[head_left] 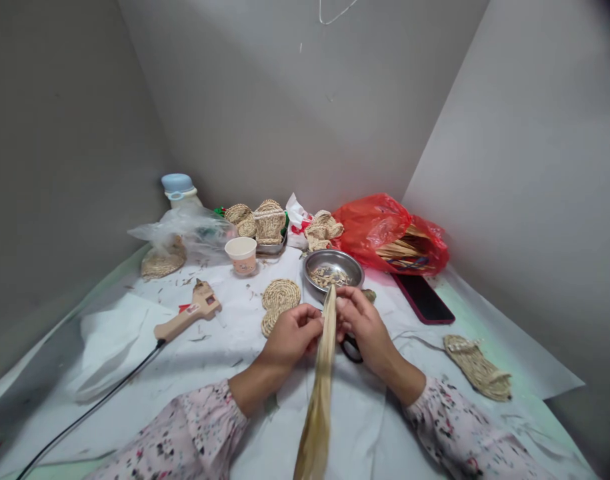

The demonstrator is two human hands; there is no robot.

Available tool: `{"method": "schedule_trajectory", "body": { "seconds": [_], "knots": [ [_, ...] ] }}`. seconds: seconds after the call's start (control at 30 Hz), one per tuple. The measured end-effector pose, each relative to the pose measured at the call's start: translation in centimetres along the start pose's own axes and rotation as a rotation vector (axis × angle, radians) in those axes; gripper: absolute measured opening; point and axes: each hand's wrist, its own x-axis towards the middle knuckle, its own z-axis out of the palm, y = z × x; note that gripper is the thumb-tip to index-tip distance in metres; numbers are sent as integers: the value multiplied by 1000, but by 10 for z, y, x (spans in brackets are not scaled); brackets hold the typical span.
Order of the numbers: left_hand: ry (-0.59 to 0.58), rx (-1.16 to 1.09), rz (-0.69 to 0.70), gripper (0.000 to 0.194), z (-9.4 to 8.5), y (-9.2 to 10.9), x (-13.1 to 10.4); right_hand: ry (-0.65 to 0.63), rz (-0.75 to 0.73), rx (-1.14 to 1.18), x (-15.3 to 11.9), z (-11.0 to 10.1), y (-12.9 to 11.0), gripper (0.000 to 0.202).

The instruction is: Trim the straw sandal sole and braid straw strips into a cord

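Observation:
A long pale husk strip (323,380) runs from between my hands down toward my body. My left hand (301,328) pinches it at its left edge, thumb and fingers closed. On the other side my right hand (359,317) grips the strip near its upper end. Under the right hand shows a black loop (352,348), perhaps a scissors handle; the rest of it is hidden. Just left of my left hand lies a coiled woven sole shape (279,303). Beyond the hands stands a steel bowl (335,267) with small scraps in it.
A glue gun (192,313) with a black cord lies left. Behind are a paper cup (241,255), a clear plastic bag (185,227), woven pieces (269,223) and a red bag (379,227) of strips. Right are a phone (423,299) and a woven slipper (477,367).

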Motion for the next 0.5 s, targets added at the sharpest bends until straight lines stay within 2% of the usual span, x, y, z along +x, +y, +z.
{"method": "schedule_trajectory", "body": {
  "seconds": [0.1, 0.2, 0.33, 0.5],
  "knots": [
    [7, 9, 11, 19, 1, 1, -1, -128, 45, -3, -1, 2, 0, 34],
    [38, 7, 22, 19, 0, 0, 2, -190, 76, 9, -1, 4, -1, 26],
    [32, -22, 31, 19, -3, -4, 5, -122, 61, -18, 0, 2, -4, 21],
    [38, -227, 2, 23, -4, -4, 5, -77, 55, -18, 0, 0, -2, 23]
  ]
}}
